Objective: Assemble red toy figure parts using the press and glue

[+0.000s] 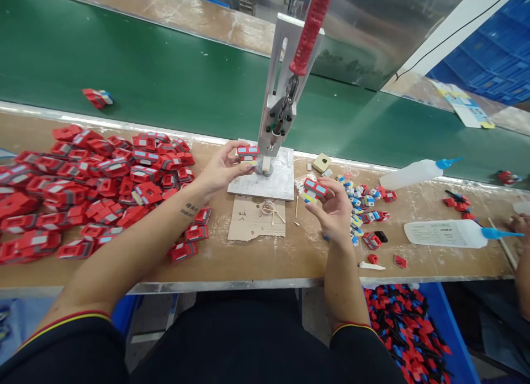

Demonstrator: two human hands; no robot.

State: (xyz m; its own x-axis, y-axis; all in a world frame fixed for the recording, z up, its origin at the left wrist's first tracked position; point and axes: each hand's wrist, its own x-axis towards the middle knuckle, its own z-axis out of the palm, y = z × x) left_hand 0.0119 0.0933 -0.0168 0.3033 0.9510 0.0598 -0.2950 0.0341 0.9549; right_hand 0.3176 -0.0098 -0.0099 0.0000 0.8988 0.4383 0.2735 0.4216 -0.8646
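My left hand is closed on a red toy part with pale blue windows, at the left side of a small round fixture. The fixture sits on the metal base plate of a hand press with a red handle. To the right of the plate, my right hand grips another red part with pale windows and a yellow patch, held above the table. Fingers partly cover both parts.
Many red parts are piled at the left. Blue and white pieces, glue bottles and a small knife lie at the right. Cardboard lies in front of the press. A person's hand shows at the right edge.
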